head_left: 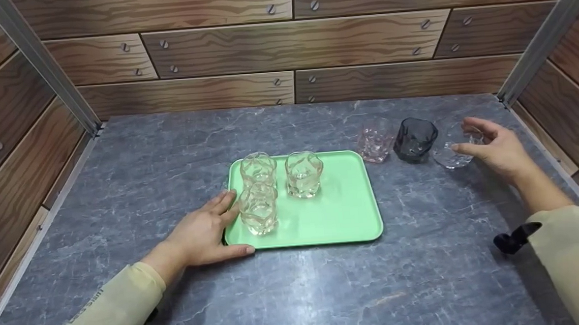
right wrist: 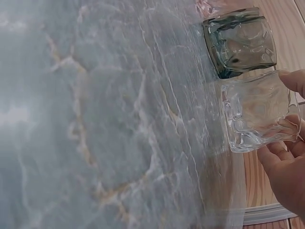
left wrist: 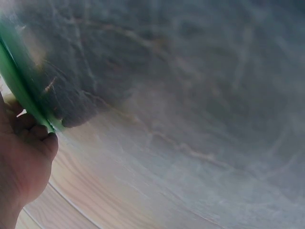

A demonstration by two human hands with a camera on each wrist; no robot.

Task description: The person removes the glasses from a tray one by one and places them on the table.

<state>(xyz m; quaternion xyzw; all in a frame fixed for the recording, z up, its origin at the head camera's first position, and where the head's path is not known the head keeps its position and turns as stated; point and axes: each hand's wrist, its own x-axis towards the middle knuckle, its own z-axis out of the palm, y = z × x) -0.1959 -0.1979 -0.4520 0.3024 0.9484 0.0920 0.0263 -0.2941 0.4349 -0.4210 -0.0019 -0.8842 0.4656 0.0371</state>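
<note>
A light green tray (head_left: pixel 334 215) lies on the table with several objects about it. Three clear, faintly tinted glasses stand at its left and middle: a back-left glass (head_left: pixel 257 165), a front-left glass (head_left: pixel 258 213) and a middle glass (head_left: pixel 304 174). My left hand (head_left: pixel 198 235) rests against the tray's front-left corner, fingers along the left side and thumb by the front edge. Off to the right, my right hand (head_left: pixel 505 152) holds a clear glass (right wrist: pixel 257 109) between thumb and fingers. Left of it stand a dark grey glass (head_left: pixel 415 140) and a pinkish glass (head_left: pixel 375 141).
The grey marble-patterned table (head_left: pixel 319 293) is enclosed by wood-patterned panels (head_left: pixel 291 45) at the back and sides. Metal posts (head_left: pixel 40 62) rise at the rear corners. A black wrist fitting (head_left: pixel 516 238) shows at the right sleeve.
</note>
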